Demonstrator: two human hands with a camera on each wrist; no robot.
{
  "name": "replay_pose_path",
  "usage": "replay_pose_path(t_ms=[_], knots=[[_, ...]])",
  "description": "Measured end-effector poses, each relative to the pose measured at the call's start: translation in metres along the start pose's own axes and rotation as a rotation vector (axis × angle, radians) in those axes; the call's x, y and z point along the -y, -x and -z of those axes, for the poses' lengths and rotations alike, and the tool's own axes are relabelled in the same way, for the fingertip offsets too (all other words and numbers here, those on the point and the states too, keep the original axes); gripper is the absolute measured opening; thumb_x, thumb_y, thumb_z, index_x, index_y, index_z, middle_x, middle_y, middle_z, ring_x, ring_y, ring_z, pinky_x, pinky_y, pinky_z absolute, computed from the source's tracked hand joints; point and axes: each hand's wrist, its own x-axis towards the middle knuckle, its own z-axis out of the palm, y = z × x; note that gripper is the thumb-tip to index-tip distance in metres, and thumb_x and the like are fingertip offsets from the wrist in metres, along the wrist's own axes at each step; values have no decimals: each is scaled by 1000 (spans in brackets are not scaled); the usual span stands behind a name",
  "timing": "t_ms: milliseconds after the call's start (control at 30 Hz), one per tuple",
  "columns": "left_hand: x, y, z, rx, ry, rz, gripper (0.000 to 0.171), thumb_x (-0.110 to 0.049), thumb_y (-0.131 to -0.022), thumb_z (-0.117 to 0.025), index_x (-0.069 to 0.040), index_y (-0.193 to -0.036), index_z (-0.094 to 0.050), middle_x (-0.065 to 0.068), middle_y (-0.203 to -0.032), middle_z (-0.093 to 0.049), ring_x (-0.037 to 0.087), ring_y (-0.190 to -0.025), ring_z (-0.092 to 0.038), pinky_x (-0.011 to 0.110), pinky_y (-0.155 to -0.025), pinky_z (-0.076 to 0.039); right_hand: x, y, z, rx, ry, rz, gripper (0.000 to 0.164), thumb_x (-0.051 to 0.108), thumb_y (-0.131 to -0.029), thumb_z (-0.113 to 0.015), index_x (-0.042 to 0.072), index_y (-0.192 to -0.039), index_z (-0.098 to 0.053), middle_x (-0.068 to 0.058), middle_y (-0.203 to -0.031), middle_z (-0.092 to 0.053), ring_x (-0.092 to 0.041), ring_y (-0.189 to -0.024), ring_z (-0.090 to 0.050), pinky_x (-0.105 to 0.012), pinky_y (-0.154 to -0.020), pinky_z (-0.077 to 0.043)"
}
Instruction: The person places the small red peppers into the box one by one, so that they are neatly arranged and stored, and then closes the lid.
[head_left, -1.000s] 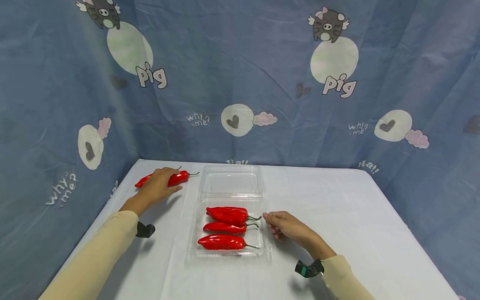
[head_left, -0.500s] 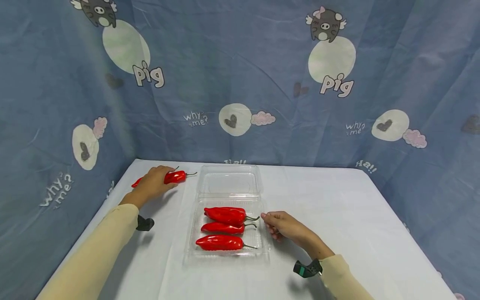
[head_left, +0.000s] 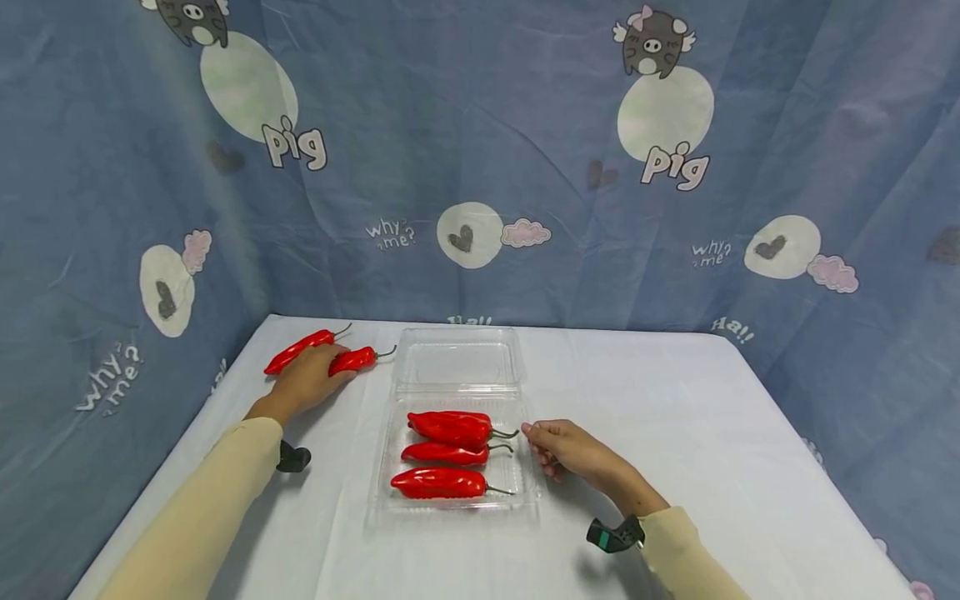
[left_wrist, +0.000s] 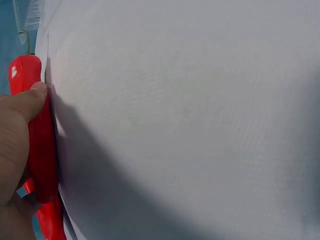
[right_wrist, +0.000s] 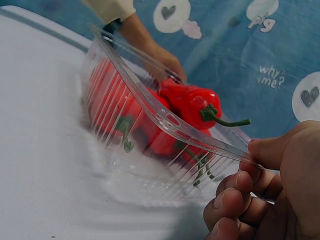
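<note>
At the far left of the table my left hand [head_left: 309, 382] grips a red chili pepper [head_left: 354, 360], its green stem pointing right. In the left wrist view the thumb lies along this pepper [left_wrist: 44, 145], with the other fingers partly hidden behind it. Just beyond that hand lies another red chili pepper [head_left: 296, 352]. My right hand [head_left: 573, 454] pinches the right rim of a clear plastic clamshell container [head_left: 517, 408] between thumb and fingers. Inside the container's base are three red chili peppers [head_left: 442, 483], stems to the right; the right wrist view shows one pepper [right_wrist: 192, 102] rising above the rim.
The container's clear lid [head_left: 459, 358] lies folded back, away from me. White cloth [head_left: 660, 392] covers the table. A blue printed curtain [head_left: 480, 125] hangs behind it and along the sides.
My left hand has drawn the gripped chili pepper slightly toward me, away from the pepper behind it, which shows more fully now. The right hand stays on the container's rim.
</note>
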Motion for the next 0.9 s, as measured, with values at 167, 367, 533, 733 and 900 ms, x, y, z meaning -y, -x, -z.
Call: replay_pose_path(t_ms=[167,367,533,733,900], knots=[[-1,3,-1,-21,9,11,65,-32,-91,-76,-2,-142,-50,22,-137,-55,41,-125,-48,62,-102,-46,1,0,0,3,4,8,42,38,-105,-53,3,-81,-50,-1,-68,-48,-14,-59,-46,-26,-52,-40],[2,7,-1,-26,16,19,66,-33,-90,-77,-4,-143,-50,21,-137,-55,40,-125,-48,61,-101,-47,2,-1,0,5,1,14,42,38,-105,-52,5,-79,-51,-1,-68,-48,-14,-58,-46,-26,-52,-40],[4,13,4,-40,9,9,65,-35,-91,-75,-5,-143,-50,22,-140,-53,42,-129,-45,66,-103,-42,1,-1,0,4,2,18,43,40,-105,-52,7,-78,-50,0,-67,-48,-13,-58,-46,-26,-52,-40],[3,23,9,-76,14,-28,63,-33,-91,-76,-7,-142,-51,22,-140,-52,43,-127,-46,67,-99,-45,0,-1,0,6,-1,17,43,40,-105,-52,5,-79,-50,1,-68,-48,-13,-58,-46,-26,-52,-40],[-3,34,10,-103,40,-70,58,-27,-91,-76,-7,-140,-53,21,-136,-56,40,-121,-51,63,-97,-48,0,0,-2,-2,-2,17,44,41,-105,-52,7,-77,-49,1,-67,-48,-12,-58,-46,-25,-52,-40]])
